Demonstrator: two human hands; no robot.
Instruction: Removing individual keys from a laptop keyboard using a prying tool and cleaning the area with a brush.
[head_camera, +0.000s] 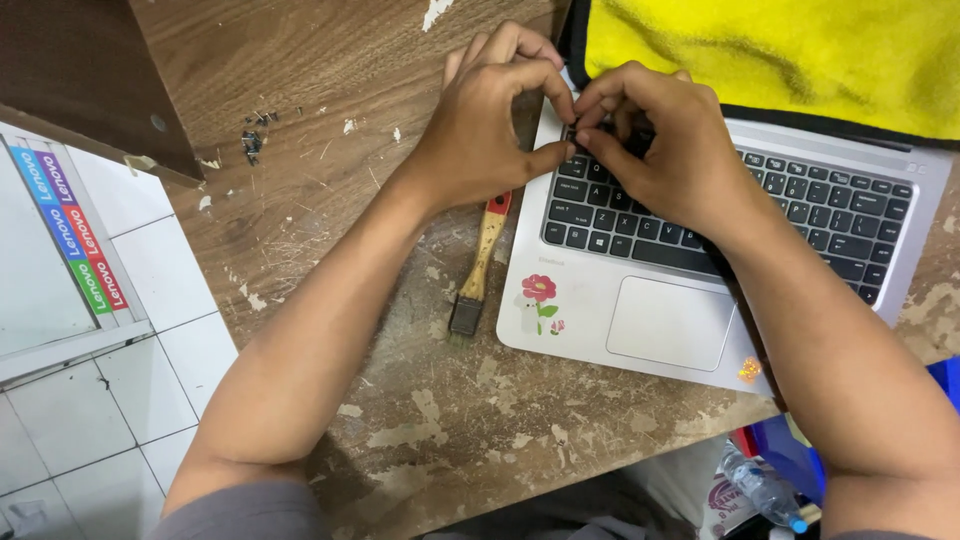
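Worn wooden table (330, 90) bears silver laptop (600, 300), black keys, flower sticker.

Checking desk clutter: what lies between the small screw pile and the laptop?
In the head view, the left hand and a wooden-handled brush lie between the screw pile and the laptop.

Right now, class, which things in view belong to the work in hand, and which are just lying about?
In use:
left hand
right hand
laptop
keyboard

Lying about:
brush
yellow cloth
small screws
plastic bottle
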